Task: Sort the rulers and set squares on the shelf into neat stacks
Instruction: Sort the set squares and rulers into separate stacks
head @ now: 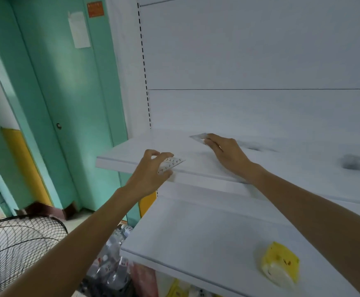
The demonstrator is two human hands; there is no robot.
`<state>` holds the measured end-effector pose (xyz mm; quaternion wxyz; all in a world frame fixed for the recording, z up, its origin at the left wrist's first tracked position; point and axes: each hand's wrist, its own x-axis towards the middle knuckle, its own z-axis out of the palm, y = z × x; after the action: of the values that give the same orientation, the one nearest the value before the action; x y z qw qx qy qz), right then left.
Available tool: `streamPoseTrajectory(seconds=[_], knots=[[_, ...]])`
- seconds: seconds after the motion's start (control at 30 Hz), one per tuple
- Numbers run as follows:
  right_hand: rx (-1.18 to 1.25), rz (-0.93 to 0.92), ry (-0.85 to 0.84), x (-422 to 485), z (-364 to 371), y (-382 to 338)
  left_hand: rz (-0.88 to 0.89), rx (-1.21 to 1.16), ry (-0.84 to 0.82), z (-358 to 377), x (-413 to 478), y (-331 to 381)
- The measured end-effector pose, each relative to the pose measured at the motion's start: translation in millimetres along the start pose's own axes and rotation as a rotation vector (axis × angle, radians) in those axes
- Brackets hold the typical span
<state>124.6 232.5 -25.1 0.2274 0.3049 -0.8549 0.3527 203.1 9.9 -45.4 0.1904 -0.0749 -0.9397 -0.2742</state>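
- Left hand (151, 170) pinches a thin, clear plastic set square (171, 165) with black printed numerals, at the upper shelf's (132, 151) front edge
- Right hand (226, 153) lays nearly straight fingers on a second set square (198, 137), clear, triangular and blurred, lying further back
- Upper shelf: smooth white panel
- Room: teal door (72, 99) to the left, wire fan grille (18, 247) below

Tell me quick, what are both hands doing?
Left hand: pinching a small clear set square.
Right hand: touching a blurry set square farther back; grip cannot be told.
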Motion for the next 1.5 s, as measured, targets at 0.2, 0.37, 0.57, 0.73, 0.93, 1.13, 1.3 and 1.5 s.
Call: streamPoseTrajectory(seconds=[0.2,0.37,0.57,0.73,0.93,1.13,1.3,1.5], knots=[[-0.279,-0.138,0.014,-16.6,-55.9,21.5,0.024,-0.039,0.02,35.3,20.1,54.0],[-0.373,-0.061,-0.012,-47.0,-112.0,62.3,0.102,-0.034,-0.007,70.6,32.3,108.7],[-0.494,0.126,-0.015,-113.2,-188.9,118.8,0.225,0.01,-0.048,127.3,44.4,186.7],[-0.605,0.273,0.027,-179.3,-269.1,160.5,0.347,-0.09,-0.086,187.3,51.0,272.3],[-0.657,0.398,0.147,-238.6,-347.5,193.2,0.47,-0.194,-0.132,240.2,49.5,347.4],[-0.687,0.434,0.174,-244.6,-354.7,212.6,0.493,-0.179,-0.163,254.1,62.9,350.7],[-0.637,0.363,0.127,-205.2,-326.7,211.2,0.439,-0.198,-0.11,237.8,87.3,327.7],[-0.548,0.286,0.063,-150.8,-293.0,207.7,0.345,-0.22,-0.061,209.4,103.5,293.4]])
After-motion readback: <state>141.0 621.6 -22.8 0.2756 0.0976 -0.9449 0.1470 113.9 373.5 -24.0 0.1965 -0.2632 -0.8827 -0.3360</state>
